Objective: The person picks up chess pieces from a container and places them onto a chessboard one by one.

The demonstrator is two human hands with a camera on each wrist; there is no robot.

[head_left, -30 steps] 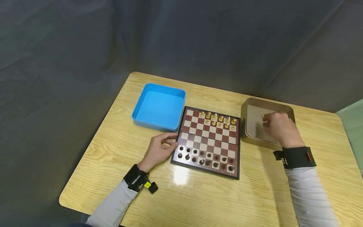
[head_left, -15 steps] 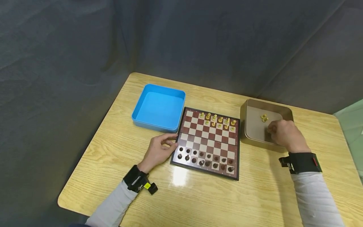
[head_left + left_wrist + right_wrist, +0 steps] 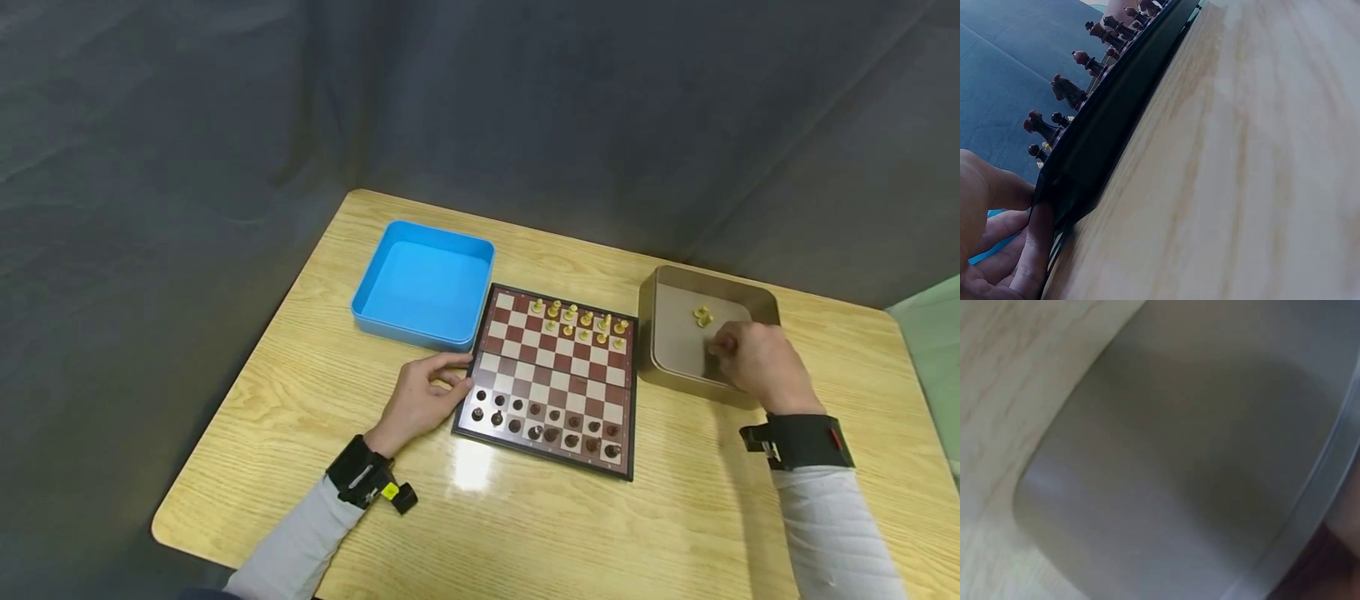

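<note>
My left hand [image 3: 420,392] holds the left edge of a folding chessboard [image 3: 551,358], thumb and a finger meeting at its rim in the left wrist view. Several yellow chess pieces [image 3: 584,318] stand in two rows along the far side. Dark chess pieces [image 3: 551,434] line the near side, among them a knight [image 3: 1067,90] by the left corner. Over the brown tin [image 3: 678,381] at the right, my right hand [image 3: 765,367] bends its fingers down inside. A few yellow pieces [image 3: 702,316] lie in the tin beside it. I cannot tell whether those fingers hold a piece.
A blue square box [image 3: 420,287] stands at the back left, its near right corner close to the board. The tin's tall wall [image 3: 1147,456] fills much of the right wrist view. Behind the wooden table [image 3: 300,400] hangs a dark curtain [image 3: 480,125].
My right hand has shifted toward the near right part of the tin, baring the yellow pieces there. My left hand has stayed at the board's edge.
</note>
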